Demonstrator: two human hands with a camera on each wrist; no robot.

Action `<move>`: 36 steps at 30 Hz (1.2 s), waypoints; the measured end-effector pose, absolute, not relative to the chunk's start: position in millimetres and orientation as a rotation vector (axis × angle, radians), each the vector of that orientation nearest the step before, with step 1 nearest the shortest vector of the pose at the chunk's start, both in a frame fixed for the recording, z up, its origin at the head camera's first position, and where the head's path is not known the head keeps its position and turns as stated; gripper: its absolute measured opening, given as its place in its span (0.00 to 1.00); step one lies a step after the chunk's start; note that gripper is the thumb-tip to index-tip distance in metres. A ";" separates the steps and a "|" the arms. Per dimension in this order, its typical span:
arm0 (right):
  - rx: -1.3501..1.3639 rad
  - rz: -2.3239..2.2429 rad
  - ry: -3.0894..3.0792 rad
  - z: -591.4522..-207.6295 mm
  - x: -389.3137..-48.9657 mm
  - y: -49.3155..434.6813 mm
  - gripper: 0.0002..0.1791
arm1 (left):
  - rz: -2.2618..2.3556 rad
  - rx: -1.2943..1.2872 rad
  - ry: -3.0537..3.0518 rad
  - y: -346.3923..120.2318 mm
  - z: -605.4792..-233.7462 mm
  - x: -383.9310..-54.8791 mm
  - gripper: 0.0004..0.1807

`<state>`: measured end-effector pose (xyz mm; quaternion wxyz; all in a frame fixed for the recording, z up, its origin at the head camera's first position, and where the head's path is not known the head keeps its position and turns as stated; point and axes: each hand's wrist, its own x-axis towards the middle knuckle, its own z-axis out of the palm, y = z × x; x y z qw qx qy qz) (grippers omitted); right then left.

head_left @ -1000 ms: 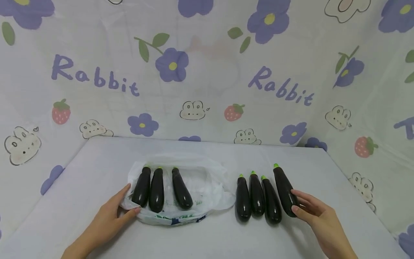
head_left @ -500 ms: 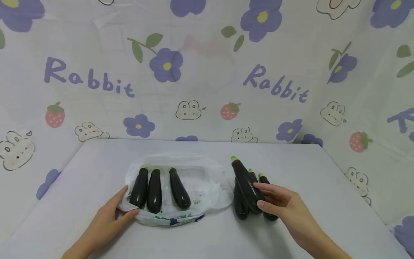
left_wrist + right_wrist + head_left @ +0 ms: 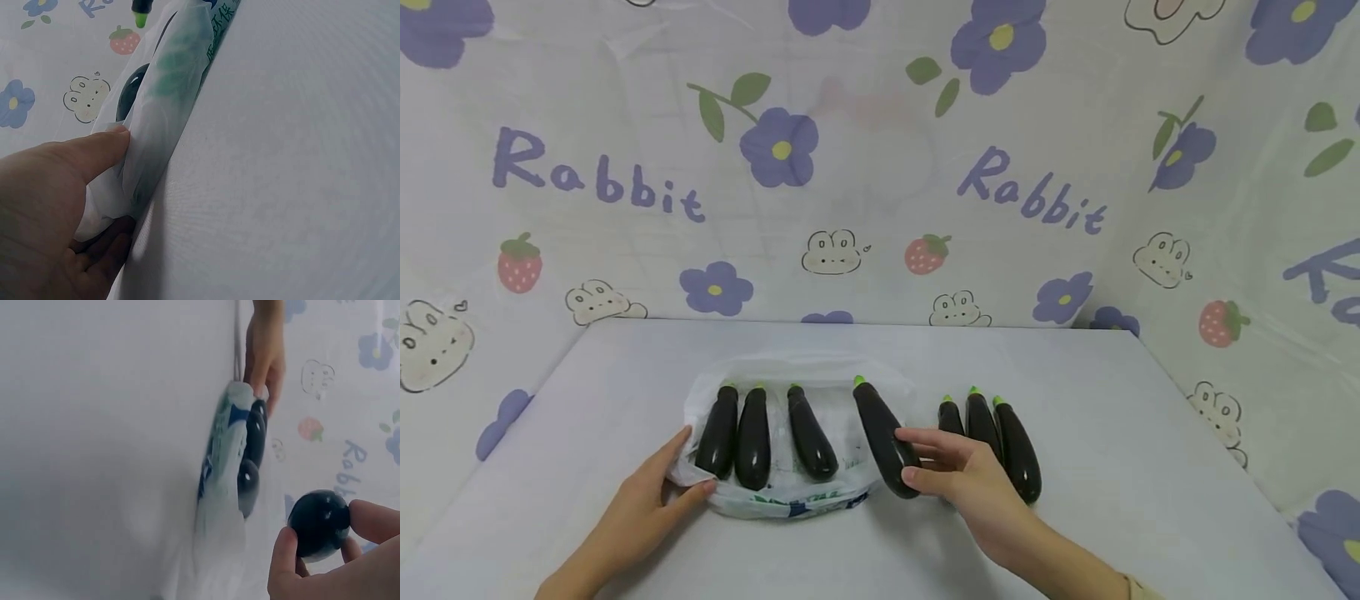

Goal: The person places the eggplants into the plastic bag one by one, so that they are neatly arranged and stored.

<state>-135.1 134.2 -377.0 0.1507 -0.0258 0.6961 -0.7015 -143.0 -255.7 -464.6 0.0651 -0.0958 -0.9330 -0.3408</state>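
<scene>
In the head view my right hand (image 3: 973, 487) grips a dark eggplant (image 3: 880, 433) by its thick lower end, green tip pointing away. It is held over the right side of a white plastic bag (image 3: 790, 507). The right wrist view shows the round end of this eggplant (image 3: 319, 525) between thumb and fingers. My left hand (image 3: 632, 525) pinches the bag's left edge; in the left wrist view its thumb (image 3: 103, 150) lies on the plastic, with fingers partly hidden below. Three eggplants (image 3: 753, 442) lie side by side in the bag.
Three more eggplants (image 3: 1018, 450) lie on the white table (image 3: 1120, 467) right of the bag, partly behind my right hand. A cloth (image 3: 865, 150) printed with flowers, rabbits and strawberries hangs behind the table.
My right hand has carried its eggplant from the far right of the row, over the other eggplants, leftward to above the bag. The left hand keeps its hold on the bag's edge.
</scene>
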 end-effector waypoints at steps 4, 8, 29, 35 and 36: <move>-0.111 -1.989 1.933 -382.9 -140.7 122.2 0.27 | -1.043 -0.273 -2.833 -256.2 -464.4 -143.6 0.49; -0.138 -1.947 1.964 -387.9 -150.2 112.1 0.26 | -1.050 -0.270 -2.833 -256.0 -463.2 -143.9 0.49; -0.165 -1.734 2.193 -408.1 -204.1 72.6 0.22 | -1.045 -0.281 -2.821 -257.9 -466.8 -145.0 0.48; -0.139 -1.743 2.184 -412.9 -203.8 58.4 0.22 | -1.077 -0.284 -2.829 -258.4 -466.3 -145.1 0.49; -0.138 -1.749 2.177 -414.1 -203.2 56.5 0.22 | -1.079 -0.283 -2.829 -258.4 -466.1 -145.2 0.49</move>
